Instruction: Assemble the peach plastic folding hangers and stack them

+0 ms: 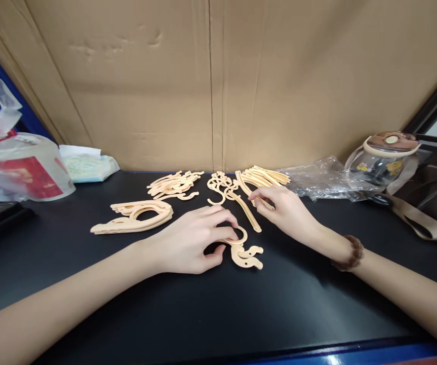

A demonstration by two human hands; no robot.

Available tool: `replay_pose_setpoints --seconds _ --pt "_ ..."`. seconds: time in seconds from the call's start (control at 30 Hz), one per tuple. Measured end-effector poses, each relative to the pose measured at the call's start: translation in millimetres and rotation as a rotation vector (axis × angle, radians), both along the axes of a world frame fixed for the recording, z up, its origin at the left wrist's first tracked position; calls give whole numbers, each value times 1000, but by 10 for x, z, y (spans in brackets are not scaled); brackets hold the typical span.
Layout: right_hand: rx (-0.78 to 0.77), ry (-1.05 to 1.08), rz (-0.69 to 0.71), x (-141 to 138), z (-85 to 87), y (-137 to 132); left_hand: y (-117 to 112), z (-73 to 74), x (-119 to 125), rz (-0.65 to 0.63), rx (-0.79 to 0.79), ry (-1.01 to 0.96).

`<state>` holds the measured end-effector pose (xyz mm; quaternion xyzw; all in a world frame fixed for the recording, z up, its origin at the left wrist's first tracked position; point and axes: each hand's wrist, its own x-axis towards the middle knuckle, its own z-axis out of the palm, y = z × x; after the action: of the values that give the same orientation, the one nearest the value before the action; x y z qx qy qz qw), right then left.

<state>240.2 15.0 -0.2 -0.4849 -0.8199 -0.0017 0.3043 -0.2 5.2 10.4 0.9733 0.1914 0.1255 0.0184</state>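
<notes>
Plastic cream hook piece [245, 257] under curled left hand [191, 238], on black tabletop [203, 314].
The right hand [288, 213], fingers bent, was at slender cream strips [266, 176]; I couldn't tell if either pinched. Red label [32, 177], far left, was illegible.

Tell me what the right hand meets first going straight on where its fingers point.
Most likely the slim beige strip right beside the fingers of the right hand; they may already be touching, as depth there is unclear.
</notes>
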Motion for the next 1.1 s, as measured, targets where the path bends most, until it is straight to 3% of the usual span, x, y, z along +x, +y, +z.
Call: replay_pose_setpoints --seconds 0.13,0.37,0.53,0.67,0.77,0.87,1.1 --pt "-32 -101 69 17 -69 30 -8 -4 4 10 2 -18" --pt "-46 -245 145 -76 -29 -80 24 -23 10 101 18 -28" --pt "-124 -171 300 -118 9 -153 56 -47 -14 165 71 -23" --pt "-246 22 370 -98 29 -156 65 -34 -12 138 47 5" --pt "-160 39 291 -37 -7 -77 54 -18 -11 122 -31 43" --pt "-43 -167 177 41 -73 34 34 -10 -17 128 -40 63" --pt "-51 -329 -24 172 -135 173 -23 76 -13 77 -79 85"
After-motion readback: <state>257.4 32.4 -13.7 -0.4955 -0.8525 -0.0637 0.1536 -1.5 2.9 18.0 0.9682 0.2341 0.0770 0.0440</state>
